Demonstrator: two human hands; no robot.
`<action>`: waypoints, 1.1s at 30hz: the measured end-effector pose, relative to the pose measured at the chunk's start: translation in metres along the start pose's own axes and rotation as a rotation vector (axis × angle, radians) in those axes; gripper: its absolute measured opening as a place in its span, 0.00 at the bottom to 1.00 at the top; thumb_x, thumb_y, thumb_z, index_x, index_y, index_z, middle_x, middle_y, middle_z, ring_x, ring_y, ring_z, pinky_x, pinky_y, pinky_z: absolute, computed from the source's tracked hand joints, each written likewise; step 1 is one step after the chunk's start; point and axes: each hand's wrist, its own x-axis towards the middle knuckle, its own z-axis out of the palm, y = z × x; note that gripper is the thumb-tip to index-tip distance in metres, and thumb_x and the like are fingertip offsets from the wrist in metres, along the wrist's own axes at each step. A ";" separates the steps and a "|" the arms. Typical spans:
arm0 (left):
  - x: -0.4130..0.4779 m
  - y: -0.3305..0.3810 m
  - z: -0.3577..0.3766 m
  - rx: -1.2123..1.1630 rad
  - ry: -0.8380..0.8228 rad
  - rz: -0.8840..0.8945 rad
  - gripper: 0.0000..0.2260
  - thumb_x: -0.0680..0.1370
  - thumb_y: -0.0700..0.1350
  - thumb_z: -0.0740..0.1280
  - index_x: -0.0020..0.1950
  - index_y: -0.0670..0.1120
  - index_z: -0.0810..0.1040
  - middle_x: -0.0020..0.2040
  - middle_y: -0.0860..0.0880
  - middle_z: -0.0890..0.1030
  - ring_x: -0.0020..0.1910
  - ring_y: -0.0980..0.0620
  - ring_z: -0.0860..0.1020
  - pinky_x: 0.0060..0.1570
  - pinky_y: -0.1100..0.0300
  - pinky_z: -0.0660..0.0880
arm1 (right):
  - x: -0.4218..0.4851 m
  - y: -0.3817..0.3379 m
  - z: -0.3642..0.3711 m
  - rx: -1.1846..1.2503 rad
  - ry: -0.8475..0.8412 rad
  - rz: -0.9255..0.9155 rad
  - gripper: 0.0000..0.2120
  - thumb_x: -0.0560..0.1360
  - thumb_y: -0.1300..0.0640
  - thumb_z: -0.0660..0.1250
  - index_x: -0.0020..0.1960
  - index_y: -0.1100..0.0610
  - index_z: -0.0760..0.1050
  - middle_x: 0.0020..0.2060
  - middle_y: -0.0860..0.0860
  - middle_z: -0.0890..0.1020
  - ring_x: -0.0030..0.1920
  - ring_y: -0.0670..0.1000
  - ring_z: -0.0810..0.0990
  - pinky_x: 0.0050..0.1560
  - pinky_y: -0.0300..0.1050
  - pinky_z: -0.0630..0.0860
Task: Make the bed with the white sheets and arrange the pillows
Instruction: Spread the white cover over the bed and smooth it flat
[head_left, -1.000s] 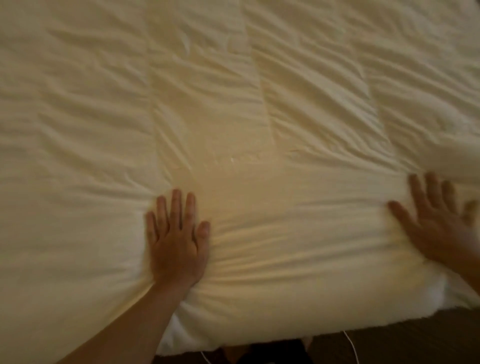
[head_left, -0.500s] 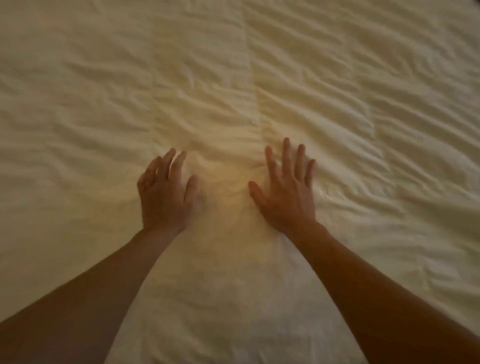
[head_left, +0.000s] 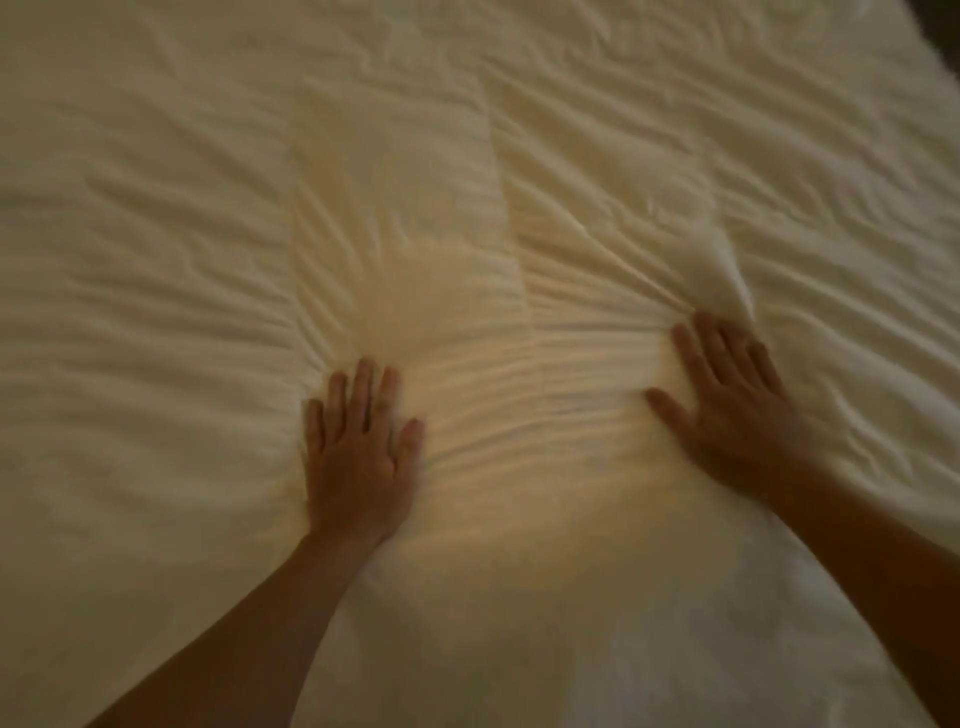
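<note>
A white sheet (head_left: 156, 260) covers the whole bed and fills almost the entire view, with many fine wrinkles across it. My left hand (head_left: 361, 452) lies palm down on the sheet at centre left, fingers apart. My right hand (head_left: 737, 410) presses flat on the sheet to the right, fingers spread. Tight creases run between the two hands and fan out from each of them. Neither hand holds anything. No pillows are in view.
A dark strip of the room (head_left: 943, 31) shows past the bed's edge in the top right corner. A long fold line (head_left: 498, 171) runs down the middle of the sheet toward me.
Half a second ago both hands were close together at the middle of the sheet. They have since slid apart, the right hand far to the right, stretching the cloth between them.
</note>
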 end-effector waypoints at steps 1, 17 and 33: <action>0.001 0.002 -0.003 -0.004 0.005 -0.002 0.29 0.80 0.61 0.54 0.80 0.53 0.64 0.81 0.49 0.61 0.79 0.43 0.60 0.77 0.43 0.53 | -0.001 0.000 0.000 0.019 -0.019 0.028 0.41 0.78 0.26 0.39 0.83 0.49 0.49 0.83 0.51 0.50 0.82 0.52 0.47 0.81 0.57 0.47; 0.172 -0.011 0.032 0.156 0.103 0.085 0.32 0.82 0.54 0.54 0.84 0.50 0.47 0.84 0.46 0.46 0.82 0.37 0.45 0.78 0.37 0.45 | 0.159 -0.260 -0.010 0.106 0.073 -0.448 0.27 0.85 0.44 0.46 0.83 0.48 0.50 0.82 0.48 0.54 0.82 0.56 0.44 0.79 0.60 0.39; 0.180 -0.002 0.040 0.072 0.178 0.108 0.31 0.81 0.58 0.52 0.83 0.46 0.57 0.83 0.44 0.54 0.81 0.35 0.49 0.77 0.34 0.49 | 0.168 -0.005 0.006 0.026 0.102 0.181 0.38 0.78 0.28 0.47 0.83 0.43 0.47 0.83 0.50 0.46 0.81 0.63 0.46 0.75 0.74 0.46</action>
